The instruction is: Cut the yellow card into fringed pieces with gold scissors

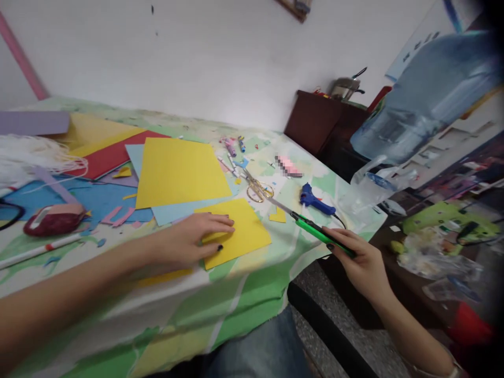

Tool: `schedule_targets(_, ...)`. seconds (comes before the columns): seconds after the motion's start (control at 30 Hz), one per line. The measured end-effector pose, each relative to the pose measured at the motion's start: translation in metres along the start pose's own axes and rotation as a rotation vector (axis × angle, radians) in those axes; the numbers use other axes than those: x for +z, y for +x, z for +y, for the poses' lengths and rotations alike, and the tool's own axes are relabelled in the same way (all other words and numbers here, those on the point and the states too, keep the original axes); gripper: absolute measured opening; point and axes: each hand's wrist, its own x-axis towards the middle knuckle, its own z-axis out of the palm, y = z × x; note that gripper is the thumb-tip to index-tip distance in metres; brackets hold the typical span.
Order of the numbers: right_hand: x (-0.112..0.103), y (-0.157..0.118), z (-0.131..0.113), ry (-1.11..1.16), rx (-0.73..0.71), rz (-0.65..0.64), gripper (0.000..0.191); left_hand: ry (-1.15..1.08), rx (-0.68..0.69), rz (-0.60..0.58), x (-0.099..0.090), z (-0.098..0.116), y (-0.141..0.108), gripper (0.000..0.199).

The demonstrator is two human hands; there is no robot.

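Note:
My left hand (pixel 197 239) lies on a small sheet of yellow paper (pixel 248 231), fingers stretched out and pressing it against the table. A green and black utility knife (pixel 318 233) is held in my right hand (pixel 362 262) at the table's right front edge. Its long blade (pixel 279 205) is extended and points toward the gold-handled scissors (pixel 260 190). Behind my left hand rests a larger yellow sheet (pixel 181 170), over light blue paper (pixel 169 211). Close to the blade lies a small yellow scrap (pixel 277 215).
A blue glue gun (pixel 317 200) with a cord lies at the right. White string (pixel 35 157), red paper (pixel 114 152) and a dark red tape-dispenser-like object (pixel 55 218) are on the left. A large water bottle (pixel 421 100) stands beyond the table; a dark chair armrest (pixel 331 331) is below.

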Motion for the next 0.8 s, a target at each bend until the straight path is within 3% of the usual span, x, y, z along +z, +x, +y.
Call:
schedule_targets(0.1, 0.009, 0.017, 0.004, -0.130, 0.024, 0.064, 0.033, 0.164, -0.001, 0.093, 0.010, 0.022, 0.005, 0.044)
schedule_targets(0.2, 0.014, 0.040, 0.013, -0.240, 0.059, 0.129, 0.033, 0.296, 0.041, 0.126, 0.020, 0.034, 0.007, 0.035)
schedule_targets(0.37, 0.010, 0.074, 0.047, -0.449, 0.167, 0.154, 0.031, 0.505, 0.164, 0.197, 0.031, 0.028, -0.002, 0.026)
schedule_targets(0.43, 0.008, 0.083, 0.061, -0.526, 0.200, 0.113, 0.026, 0.470, 0.195, 0.222, 0.031, 0.025, -0.006, 0.027)
schedule_targets(0.6, 0.011, 0.098, 0.080, -0.664, 0.249, -0.036, 0.022, 0.075, -0.106, 0.304, 0.015, 0.025, -0.008, 0.024)
schedule_targets(0.8, 0.011, 0.117, 0.094, -0.738, 0.282, -0.143, 0.026, -0.057, -0.387, 0.504, -0.042, 0.011, -0.014, 0.026)
